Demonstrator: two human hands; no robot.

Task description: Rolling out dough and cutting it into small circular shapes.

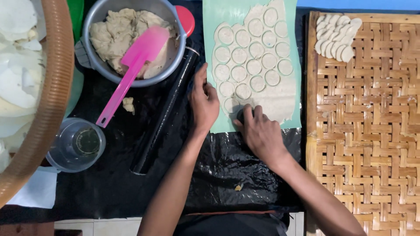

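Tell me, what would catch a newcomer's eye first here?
Probably the bright pink spatula lying across the grey bowl of dough at upper left. Next, the rolled dough sheet stamped with circles at top centre, where the right hand presses a round cutter.

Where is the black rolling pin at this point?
In the head view, the black rolling pin lies diagonally on the black plastic sheet, just left of the left hand, between the grey dough bowl and the green mat of rolled dough.
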